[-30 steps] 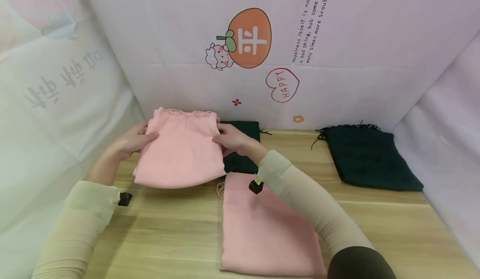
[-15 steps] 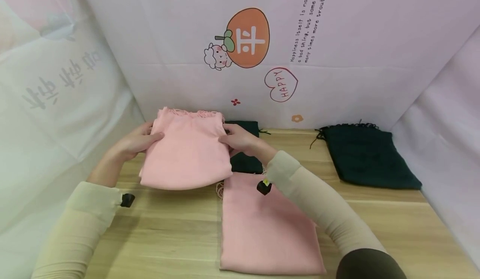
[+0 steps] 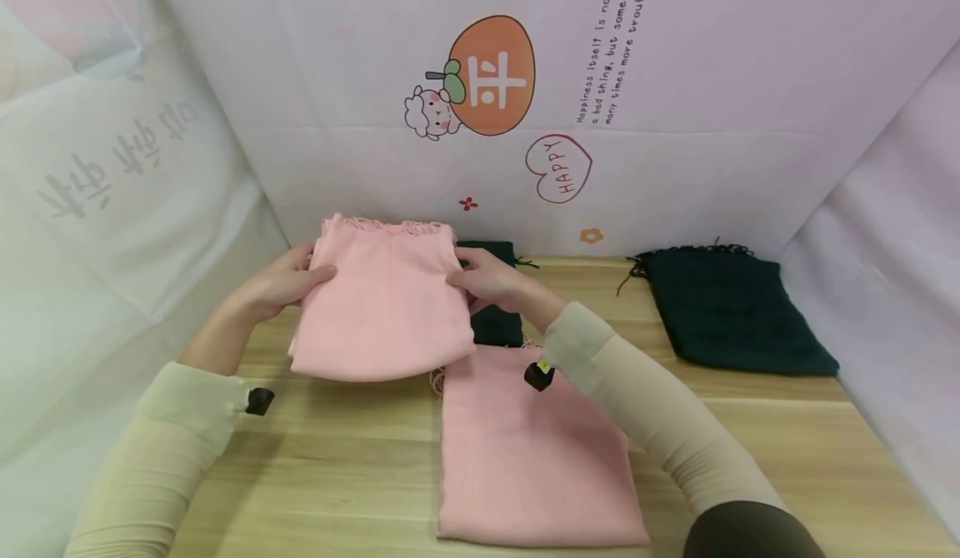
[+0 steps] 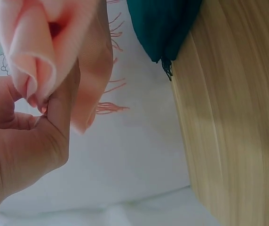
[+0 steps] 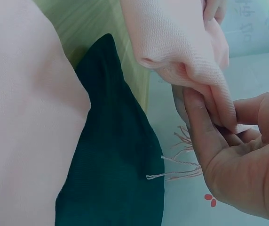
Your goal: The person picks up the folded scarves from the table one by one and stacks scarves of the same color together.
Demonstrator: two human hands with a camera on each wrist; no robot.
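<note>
A folded pink fringed scarf (image 3: 386, 304) is held up over the back left of the table, its fringe toward the back wall. My left hand (image 3: 285, 281) pinches its left edge, thumb on top and fingers beneath. On the opposite edge my right hand (image 3: 491, 279) grips it the same way. In the left wrist view, folded layers of the scarf (image 4: 45, 42) bunch between thumb and fingers. The right wrist view has the scarf's corner (image 5: 191, 56) between my thumb and fingers, with fringe strands hanging behind.
A dark green scarf (image 3: 498, 325) lies behind my right hand, partly hidden. A second folded pink scarf (image 3: 536, 458) lies at the front middle of the wooden table (image 3: 337, 475). Another dark green fringed scarf (image 3: 738, 308) is at the back right. White printed cloth (image 3: 337, 67) walls the back and sides.
Both hands have shifted slightly to the right with the pink scarf held between them. The scarves on the table have stayed in place.
</note>
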